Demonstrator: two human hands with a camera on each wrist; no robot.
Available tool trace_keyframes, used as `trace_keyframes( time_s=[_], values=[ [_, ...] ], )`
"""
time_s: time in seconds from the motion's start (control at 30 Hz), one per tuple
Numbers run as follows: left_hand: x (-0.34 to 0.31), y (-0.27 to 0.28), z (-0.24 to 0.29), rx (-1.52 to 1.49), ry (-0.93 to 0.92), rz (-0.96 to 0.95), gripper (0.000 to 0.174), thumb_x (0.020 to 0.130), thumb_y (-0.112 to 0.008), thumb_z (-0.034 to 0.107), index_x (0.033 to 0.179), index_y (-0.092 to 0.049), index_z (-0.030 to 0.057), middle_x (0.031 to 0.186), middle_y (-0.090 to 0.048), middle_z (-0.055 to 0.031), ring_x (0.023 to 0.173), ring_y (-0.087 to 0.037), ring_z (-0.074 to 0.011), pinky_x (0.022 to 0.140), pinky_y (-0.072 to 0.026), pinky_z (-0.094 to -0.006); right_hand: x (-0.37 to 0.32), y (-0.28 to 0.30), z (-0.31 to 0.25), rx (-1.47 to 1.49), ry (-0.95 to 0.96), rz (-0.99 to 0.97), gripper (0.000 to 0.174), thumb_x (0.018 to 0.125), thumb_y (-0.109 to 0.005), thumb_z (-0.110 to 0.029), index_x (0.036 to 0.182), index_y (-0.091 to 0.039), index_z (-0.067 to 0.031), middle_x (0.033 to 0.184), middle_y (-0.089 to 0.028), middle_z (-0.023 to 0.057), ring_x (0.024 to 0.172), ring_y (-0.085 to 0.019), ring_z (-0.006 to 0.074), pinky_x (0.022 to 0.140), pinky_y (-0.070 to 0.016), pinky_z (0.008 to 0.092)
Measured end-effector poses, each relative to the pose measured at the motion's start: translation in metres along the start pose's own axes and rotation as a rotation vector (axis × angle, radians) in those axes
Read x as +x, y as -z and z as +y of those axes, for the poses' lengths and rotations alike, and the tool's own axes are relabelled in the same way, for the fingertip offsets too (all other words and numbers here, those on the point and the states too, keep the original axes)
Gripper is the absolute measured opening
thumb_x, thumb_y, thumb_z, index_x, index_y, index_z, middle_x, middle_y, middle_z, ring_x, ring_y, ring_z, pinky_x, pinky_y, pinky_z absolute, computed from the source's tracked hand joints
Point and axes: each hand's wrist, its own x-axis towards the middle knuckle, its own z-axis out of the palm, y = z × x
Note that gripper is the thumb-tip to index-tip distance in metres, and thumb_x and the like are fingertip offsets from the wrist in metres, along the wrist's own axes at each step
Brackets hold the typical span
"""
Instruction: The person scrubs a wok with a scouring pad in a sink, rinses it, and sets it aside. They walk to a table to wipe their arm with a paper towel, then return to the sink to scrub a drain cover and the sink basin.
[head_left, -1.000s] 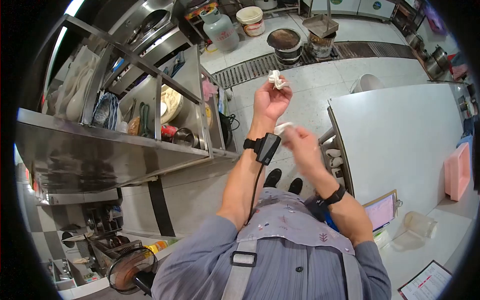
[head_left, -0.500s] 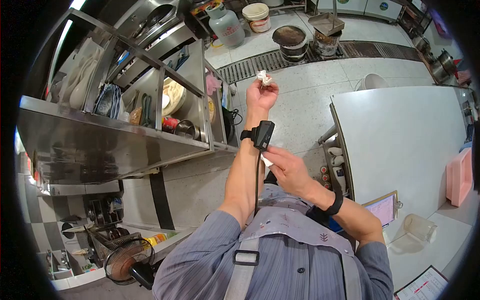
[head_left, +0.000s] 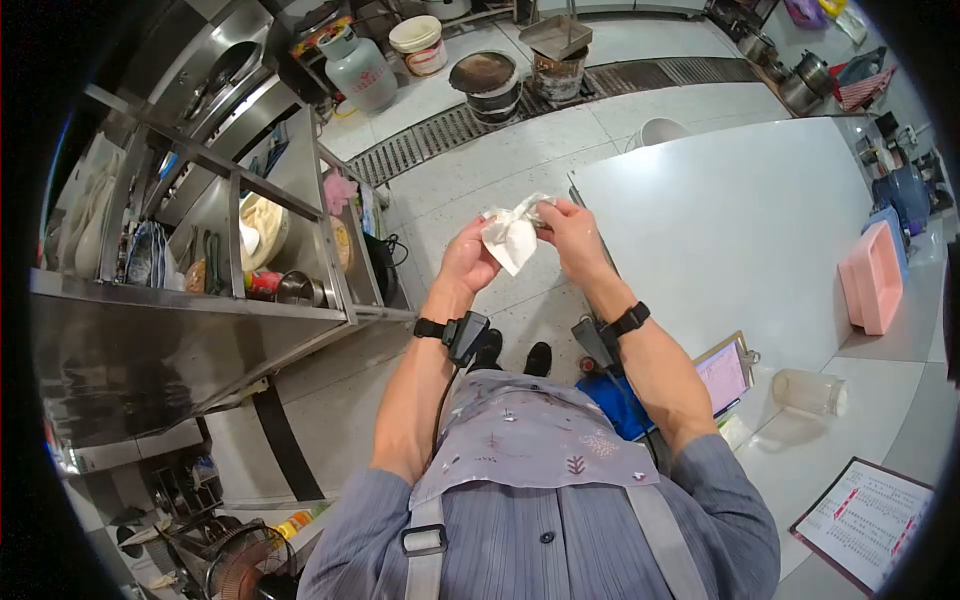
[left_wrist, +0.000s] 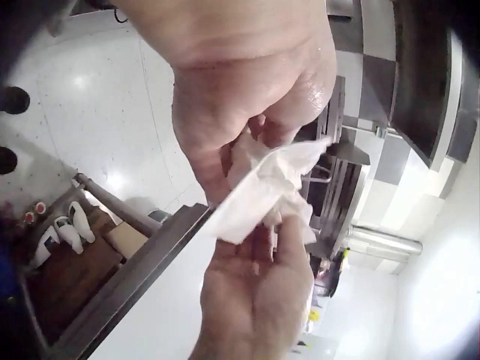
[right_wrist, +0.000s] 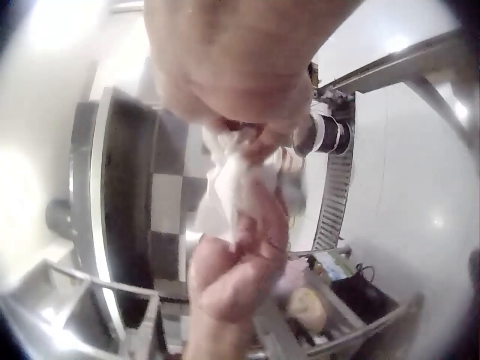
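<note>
A crumpled white paper tissue (head_left: 512, 243) is held between both hands in front of the body, above the floor. My left hand (head_left: 467, 262) grips its left side with curled fingers. On the other side, my right hand (head_left: 580, 245) pinches the tissue's upper right part between thumb and fingers. The left wrist view shows a loose flap of the tissue (left_wrist: 262, 187) spreading out between the two hands. Seen from the right wrist, the tissue (right_wrist: 225, 187) hangs between the hands, and the right fingertips are partly hidden behind the hand.
A white table (head_left: 730, 220) stands close on the right, bearing a clipboard (head_left: 722, 375), a clear jar (head_left: 808, 392) and pink trays (head_left: 872, 280). Along the left runs a steel shelf unit (head_left: 200, 320) with dishes. A gas cylinder (head_left: 358, 72) and buckets (head_left: 488, 90) stand ahead.
The right hand has moved from beside the left forearm up to the left hand. The tissue is now spread between both hands. The head view has shifted to the right.
</note>
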Motion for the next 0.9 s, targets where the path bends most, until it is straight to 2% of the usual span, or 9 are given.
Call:
trace_keyframes(
  time_s=[0.13,0.2,0.23,0.33,0.47,0.53,0.73,0.83,0.9],
  values=[
    [-0.021,-0.014,-0.004,0.098,0.045,-0.095,0.032,0.108,-0.048,0.023,0.133,-0.056,0.0039,0.129,-0.063,-0.0099,0.112,-0.066,-0.0248,0.101,-0.0547,-0.0439,0.005,0.001,0.031,-0.529,0.103,0.04,0.028,0.095,-0.065,-0.024,0.099,-0.073,0.002,0.1,-0.071,0.0105,0.089,-0.068,0.022,0.079,-0.0552,0.0343],
    [-0.037,-0.029,-0.02,0.142,0.125,0.0,0.033,0.108,-0.048,0.023,0.133,-0.056,0.0037,0.128,-0.063,-0.0085,0.11,-0.065,-0.0234,0.099,-0.0548,-0.0413,0.003,0.0,0.06,-0.737,0.413,0.19,0.028,0.092,-0.065,-0.026,0.097,-0.075,-0.0007,0.101,-0.069,0.0162,0.09,-0.066,0.0299,0.082,-0.0529,0.0404],
    [-0.035,-0.024,-0.024,0.168,0.102,-0.08,0.03,0.107,-0.05,0.019,0.132,-0.057,0.0032,0.129,-0.062,-0.0085,0.11,-0.064,-0.0221,0.097,-0.0545,-0.0394,0.001,0.006,0.059,-0.826,0.458,0.103,0.028,0.092,-0.064,-0.025,0.106,-0.074,-0.003,0.105,-0.068,0.0206,0.096,-0.065,0.035,0.086,-0.0516,0.0441],
    [-0.033,-0.006,-0.035,0.262,0.023,-0.051,0.031,0.103,-0.055,0.011,0.133,-0.056,0.0028,0.125,-0.064,-0.0101,0.108,-0.065,-0.0208,0.094,-0.0555,-0.0372,0.002,0.002,0.069,-0.972,0.525,0.191,0.035,0.093,-0.064,-0.029,0.113,-0.071,-0.001,0.108,-0.067,0.0214,0.098,-0.066,0.0339,0.086,-0.0516,0.0439],
    [-0.033,0.011,-0.03,0.401,-0.033,0.008,0.032,0.099,-0.06,0.006,0.131,-0.056,0.0017,0.117,-0.068,-0.0103,0.101,-0.068,-0.0195,0.087,-0.0574,-0.0352,0.011,-0.003,0.069,-0.766,0.375,0.185,0.041,0.095,-0.063,-0.032,0.116,-0.067,0.0027,0.104,-0.067,0.0177,0.092,-0.067,0.0296,0.079,-0.0527,0.0409],
    [-0.043,0.002,-0.019,0.597,-0.077,0.094,0.029,0.097,-0.062,0.006,0.126,-0.058,0.0008,0.11,-0.071,-0.0101,0.094,-0.07,-0.019,0.081,-0.0585,-0.034,0.025,-0.006,0.061,-0.165,-0.056,0.231,0.041,0.096,-0.061,-0.034,0.11,-0.065,0.0042,0.099,-0.064,0.0122,0.083,-0.068,0.0236,0.072,-0.0526,0.0368],
    [-0.071,-0.012,-0.019,0.749,-0.184,0.134,0.025,0.092,-0.068,0.008,0.115,-0.065,0.0008,0.103,-0.069,-0.0082,0.086,-0.066,-0.0146,0.073,-0.0522,-0.0289,0.075,0.007,0.065,-0.147,-0.019,0.397,0.03,0.096,-0.06,-0.028,0.104,-0.061,0.0016,0.089,-0.063,0.0089,0.068,-0.065,0.0191,0.059,-0.0502,0.0308],
    [-0.088,-0.035,-0.02,1.172,-0.661,0.037,0.02,0.089,-0.07,0.009,0.108,-0.073,0.0026,0.101,-0.065,-0.0087,0.088,-0.064,-0.019,0.077,-0.052,-0.0328,0.098,0.017,0.074,-0.125,-0.016,0.453,0.023,0.095,-0.06,-0.02,0.102,-0.061,0.0022,0.085,-0.062,0.0092,0.066,-0.064,0.0186,0.056,-0.0494,0.0309],
    [-0.09,-0.045,-0.027,1.262,-0.66,-0.038,0.021,0.089,-0.07,0.008,0.108,-0.073,0.0035,0.1,-0.064,-0.0097,0.087,-0.064,-0.0219,0.078,-0.0522,-0.0338,0.107,0.016,0.079,-0.101,-0.064,0.472,0.013,0.092,-0.06,-0.012,0.096,-0.06,0.0007,0.081,-0.061,0.0092,0.064,-0.063,0.0183,0.052,-0.0485,0.0304]
  ],
)
